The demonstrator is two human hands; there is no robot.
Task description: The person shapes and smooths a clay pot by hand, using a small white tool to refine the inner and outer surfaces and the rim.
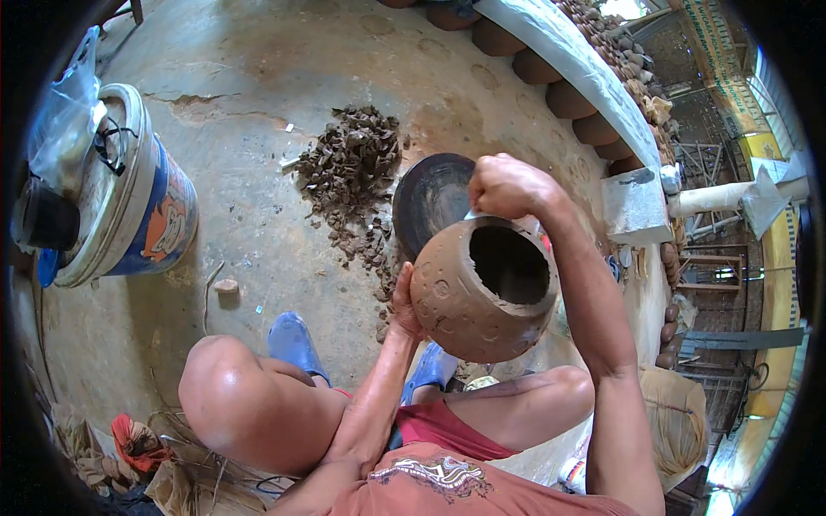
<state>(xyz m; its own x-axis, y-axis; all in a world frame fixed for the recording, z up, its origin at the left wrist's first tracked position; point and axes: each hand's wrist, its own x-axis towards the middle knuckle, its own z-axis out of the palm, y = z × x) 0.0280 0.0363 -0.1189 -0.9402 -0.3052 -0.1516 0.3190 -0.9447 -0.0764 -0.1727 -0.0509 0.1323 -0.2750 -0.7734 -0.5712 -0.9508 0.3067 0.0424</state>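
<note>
Head view: left hand cups clay pot; right hand fisted on a small tool at its rim. Pot sits off the floor on one palm, so hard scraping could slip it or chip the rim.

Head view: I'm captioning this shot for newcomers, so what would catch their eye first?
First, the round brown clay pot at centre, its dark mouth facing up, with the left hand against its side and the right hand fisted at its rim. Next, the heap of clay shavings on the floor behind it, and the blue-and-white bucket at far left.

Clay pot matt, dimpled; bucket glossy plastic; floor rough, probably concrete.
</note>
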